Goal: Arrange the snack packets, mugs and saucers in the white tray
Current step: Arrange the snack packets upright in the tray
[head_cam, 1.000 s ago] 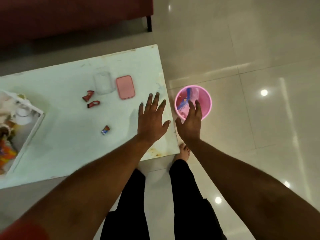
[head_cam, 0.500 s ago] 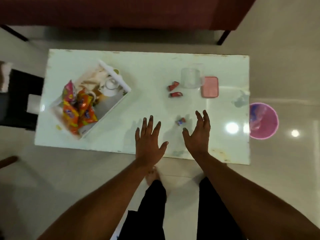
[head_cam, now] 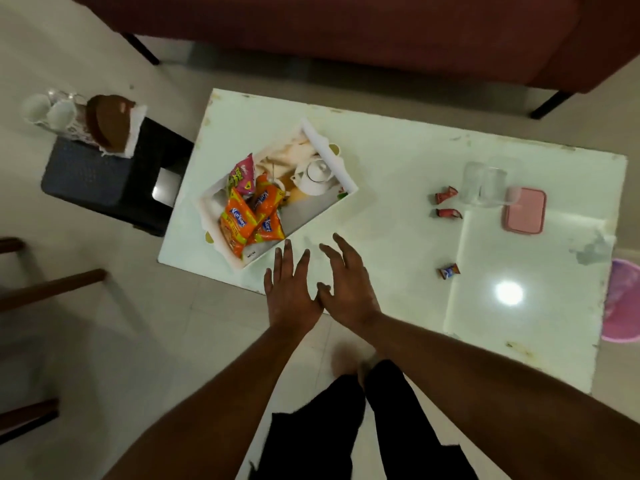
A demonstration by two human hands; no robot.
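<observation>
Now | left hand (head_cam: 292,296): fingers straight, holding nothing | right hand (head_cam: 348,289): fingers spread, holding nothing | both just beside white tray (head_cam: 323,147)

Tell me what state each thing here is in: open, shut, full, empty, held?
left hand: open, empty.
right hand: open, empty.
white tray: partly filled.
snack packets: piled in the tray.
teapot: upright, lid on.
clear container: open, lid off.
pink lid: off, flat on the table.
mugs: outside the tray.
brown saucers: stacked, outside the tray.
candies: wrapped, loose on the table.
</observation>
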